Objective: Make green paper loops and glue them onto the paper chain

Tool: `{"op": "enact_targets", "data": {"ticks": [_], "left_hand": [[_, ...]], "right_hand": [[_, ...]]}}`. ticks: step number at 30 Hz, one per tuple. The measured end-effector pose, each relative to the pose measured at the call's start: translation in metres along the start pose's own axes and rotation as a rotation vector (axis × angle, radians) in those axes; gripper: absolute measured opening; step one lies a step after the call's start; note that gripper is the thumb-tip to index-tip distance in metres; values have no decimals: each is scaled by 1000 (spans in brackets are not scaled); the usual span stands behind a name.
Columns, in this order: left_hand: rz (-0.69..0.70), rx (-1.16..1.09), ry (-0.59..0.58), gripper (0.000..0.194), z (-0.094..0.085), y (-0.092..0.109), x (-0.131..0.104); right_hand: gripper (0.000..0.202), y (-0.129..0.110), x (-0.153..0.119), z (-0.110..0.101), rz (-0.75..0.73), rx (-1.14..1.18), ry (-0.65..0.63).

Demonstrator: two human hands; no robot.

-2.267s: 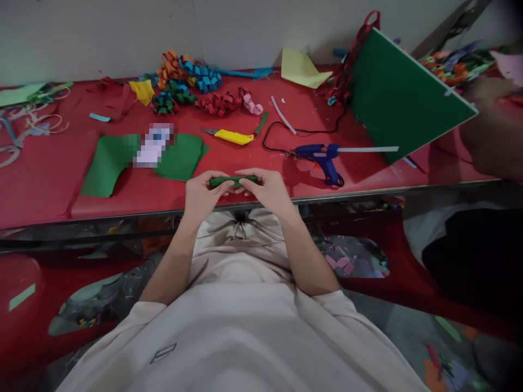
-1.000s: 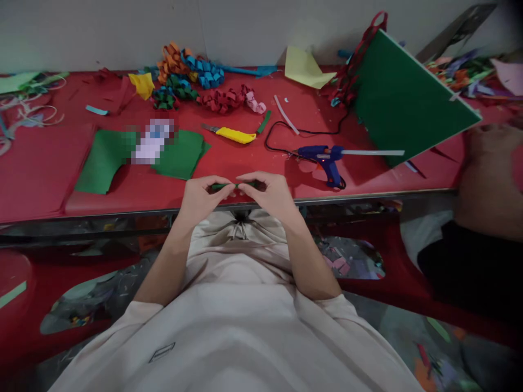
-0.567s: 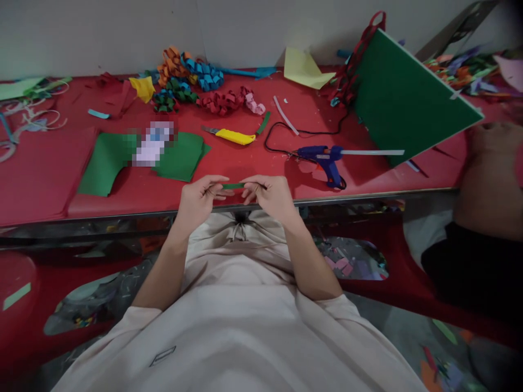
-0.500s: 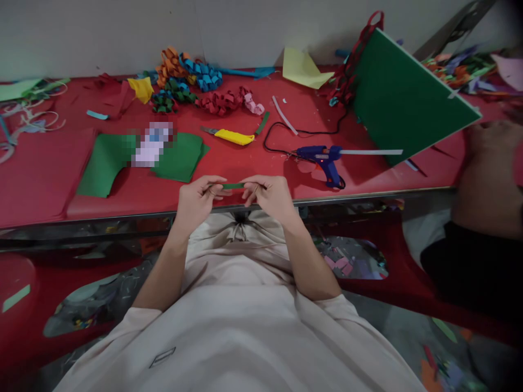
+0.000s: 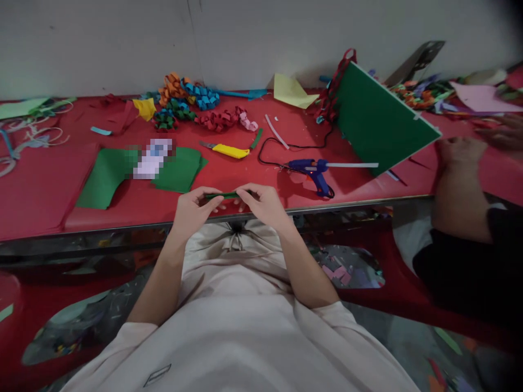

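Note:
A narrow green paper strip is stretched between my two hands, just above the table's front edge. My left hand pinches its left end, thumb lying along the strip. The right end sits between the thumb and fingers of my right hand. Beyond my hands lies a yellow utility knife with its blade pointing left, and another short green strip touches its right end. Green paper sheets lie to the left, partly under a blurred pale item. A blue glue gun with a white glue stick rests to the right.
A green board leans at the right, near a co-worker's arm. Curled paper chains lie toward the wall. Red paper sheets are stacked at left. A black cord loops behind the glue gun.
My thumbs have moved on top of the green strip, and my hands have come slightly closer together. The camera view has tilted up a little. The co-worker's arm has shifted.

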State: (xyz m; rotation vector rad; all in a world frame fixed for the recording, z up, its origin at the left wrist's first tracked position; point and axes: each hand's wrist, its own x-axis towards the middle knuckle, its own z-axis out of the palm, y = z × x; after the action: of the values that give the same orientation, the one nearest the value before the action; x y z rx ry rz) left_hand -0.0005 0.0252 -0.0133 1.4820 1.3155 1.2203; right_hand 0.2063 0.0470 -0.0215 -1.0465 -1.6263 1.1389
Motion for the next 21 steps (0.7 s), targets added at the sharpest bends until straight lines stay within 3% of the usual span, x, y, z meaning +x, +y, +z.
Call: {"op": "enact_targets", "data": {"ticks": [12,21], "left_hand": [[-17,-67,15,38,6,3,2],[35,77,30,37,12,6,1]], "right_hand": [[29,-3,-1,-1,-4,130,-7],[27,-7,-2,3,-6,11,61]]}}
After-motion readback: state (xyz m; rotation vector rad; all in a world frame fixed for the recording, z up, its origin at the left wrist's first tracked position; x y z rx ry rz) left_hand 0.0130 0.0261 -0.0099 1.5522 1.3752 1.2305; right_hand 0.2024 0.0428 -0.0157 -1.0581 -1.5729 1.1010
